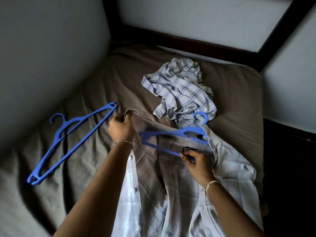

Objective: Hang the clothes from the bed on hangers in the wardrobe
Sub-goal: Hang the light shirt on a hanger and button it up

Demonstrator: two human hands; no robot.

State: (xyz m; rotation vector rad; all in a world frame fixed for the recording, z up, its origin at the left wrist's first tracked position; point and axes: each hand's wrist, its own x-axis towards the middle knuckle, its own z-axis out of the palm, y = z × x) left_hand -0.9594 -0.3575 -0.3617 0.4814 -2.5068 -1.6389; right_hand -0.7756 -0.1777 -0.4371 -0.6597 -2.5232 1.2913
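Blue plastic made up both hangers in the head view. One blue hanger lay inside the opened pale checked shirt, its long axis running left to right across the garment's shoulders and its hook pointing away from the person, toward the far end of the bed. Its right shoulder was already tucked under the shirt's right side, while the left end stayed bare on the cloth. The right hand was closed on the hanger's lower bar, pinching it near the dark neck label. The left hand was closed on the shirt's left shoulder edge, lifting the thin woven fabric up in a fold. The shirt itself stretched lengthwise from the hands down toward the person, soft and creased, with small buttons along its left front.

A second blue hanger rested flat on the brown bed sheet to the left, lying on a diagonal from near-left to far-right, hook toward the wall. Beyond the hands, a crumpled striped shirt sat in a loose heap on the wrinkled sheet, touching the first hanger's hook.
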